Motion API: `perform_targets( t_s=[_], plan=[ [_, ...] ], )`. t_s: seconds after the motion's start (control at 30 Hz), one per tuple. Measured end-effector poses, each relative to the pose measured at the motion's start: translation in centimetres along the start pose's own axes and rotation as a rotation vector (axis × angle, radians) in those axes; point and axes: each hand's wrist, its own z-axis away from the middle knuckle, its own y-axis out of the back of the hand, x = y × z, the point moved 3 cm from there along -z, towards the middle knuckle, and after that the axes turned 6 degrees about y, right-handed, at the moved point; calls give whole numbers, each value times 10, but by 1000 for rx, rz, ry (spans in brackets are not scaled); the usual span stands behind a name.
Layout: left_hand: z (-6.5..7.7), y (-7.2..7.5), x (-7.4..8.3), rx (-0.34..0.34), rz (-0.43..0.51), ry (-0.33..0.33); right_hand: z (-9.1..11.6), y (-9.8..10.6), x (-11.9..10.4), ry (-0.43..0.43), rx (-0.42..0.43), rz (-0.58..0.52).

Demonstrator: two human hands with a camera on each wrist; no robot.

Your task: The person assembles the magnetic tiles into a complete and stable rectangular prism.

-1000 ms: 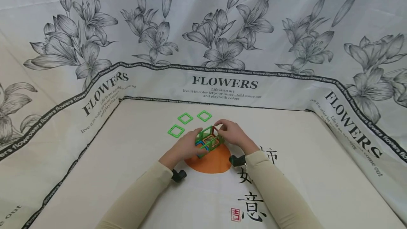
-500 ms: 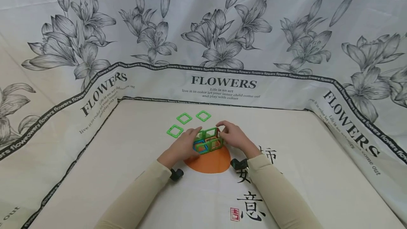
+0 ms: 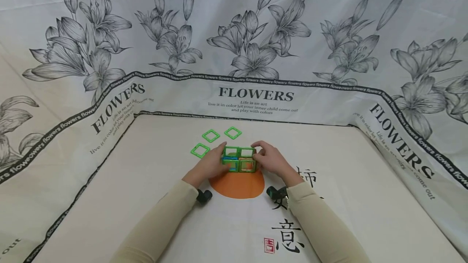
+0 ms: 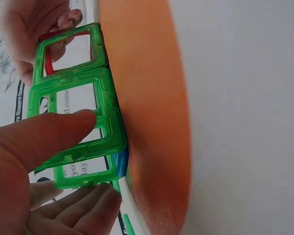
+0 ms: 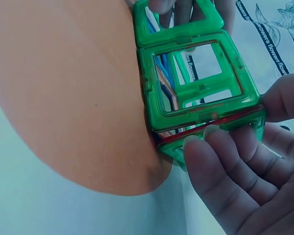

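Note:
A small box of see-through magnetic tiles (image 3: 239, 165) stands at the back of the printed orange patch. Green square tiles (image 4: 72, 54) form its front, with red, blue and orange frames showing at its end and base. My left hand (image 3: 207, 165) grips the box's left end; its thumb lies across a front green tile in the left wrist view, with the fingers on the outer side. At the opposite end, my right hand (image 3: 273, 160) holds the box between thumb and fingers. A red-edged tile (image 5: 210, 128) shows right above those fingertips in the right wrist view.
Three loose green square tiles (image 3: 211, 135) lie flat behind and left of the box. The white cloth carries an orange patch (image 3: 237, 188) and black characters (image 3: 287, 236). Flower-printed cloth walls (image 3: 256, 100) enclose the table's back and sides. Each wrist wears a black camera.
The box has turned from a slant until its long front side faces me squarely. Both hands have moved with it, staying at its two ends. The loose tiles lie as before.

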Motion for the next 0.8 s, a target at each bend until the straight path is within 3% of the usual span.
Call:
perform_targets(
  t_s=[0.4,0.8],
  plan=[
    [-10,-2,4,-41,37,-41,9,-2,-3,-3,5,-32],
    [-8,-4,5,-50,29,-71,12,-3,-1,27,43,97]
  ],
)
